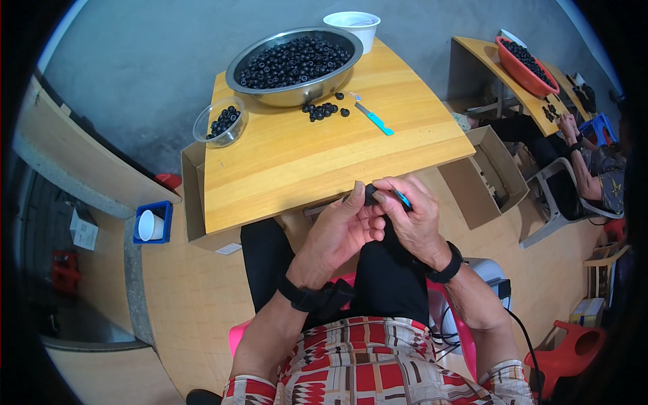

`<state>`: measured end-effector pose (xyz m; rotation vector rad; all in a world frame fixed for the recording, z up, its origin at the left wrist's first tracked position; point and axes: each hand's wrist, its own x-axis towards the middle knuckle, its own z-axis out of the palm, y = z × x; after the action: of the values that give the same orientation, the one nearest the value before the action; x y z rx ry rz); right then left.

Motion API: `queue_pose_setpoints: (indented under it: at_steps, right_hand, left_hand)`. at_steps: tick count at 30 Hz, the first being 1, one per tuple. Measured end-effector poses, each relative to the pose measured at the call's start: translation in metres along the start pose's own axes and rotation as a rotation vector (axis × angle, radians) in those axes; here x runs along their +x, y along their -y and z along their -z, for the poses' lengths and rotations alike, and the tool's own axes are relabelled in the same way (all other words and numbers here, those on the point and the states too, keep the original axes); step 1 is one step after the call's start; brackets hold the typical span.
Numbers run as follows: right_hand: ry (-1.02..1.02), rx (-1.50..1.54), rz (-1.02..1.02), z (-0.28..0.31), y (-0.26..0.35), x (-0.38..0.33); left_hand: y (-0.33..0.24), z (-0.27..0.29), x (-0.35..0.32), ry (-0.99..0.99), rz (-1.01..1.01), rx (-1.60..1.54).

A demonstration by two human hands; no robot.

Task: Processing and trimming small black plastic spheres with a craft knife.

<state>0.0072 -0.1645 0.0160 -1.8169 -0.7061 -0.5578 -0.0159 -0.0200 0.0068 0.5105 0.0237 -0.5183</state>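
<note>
Just past the table's near edge, my left hand (337, 233) pinches a small black round piece (370, 194) between thumb and fingers. My right hand (420, 219) meets it there, gripping a teal-handled tool (403, 200); its working end is hidden. On the wooden table (283, 162) lies a small pile of black ring-shaped pieces (320, 112). To the right of the pile rests a teal-handled knife (378, 122). Behind it stands a big metal bowl (287, 99) heaped with such pieces. A clear plastic tub (201, 127) at the left holds several more.
A white tub (368, 39) stands behind the bowl. Open cardboard boxes (476, 196) flank the table. At the left, a blue tray (167, 229) holds a white cup. Another person (594, 162) works at the far-right table with a red basin (530, 74). A red stool (567, 351) is at lower right.
</note>
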Motion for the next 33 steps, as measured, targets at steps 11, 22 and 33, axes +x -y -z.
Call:
queue_pose_setpoints:
  at_steps: [11, 22, 33]
  right_hand:
    - [0.044, -0.132, 0.086, 0.008, -0.007, 0.002]
    - [0.171, -0.419, 0.249, 0.012, -0.003, 0.003]
    - [0.179, -0.462, 0.236, 0.015, 0.001, 0.004]
  left_hand:
    - [-0.002, 0.006, -0.003, -0.067, -0.227, 0.107]
    - [-0.001, 0.012, -0.005, 0.033, -0.246, 0.037]
    - [0.000, 0.014, -0.003, 0.085, -0.245, 0.021]
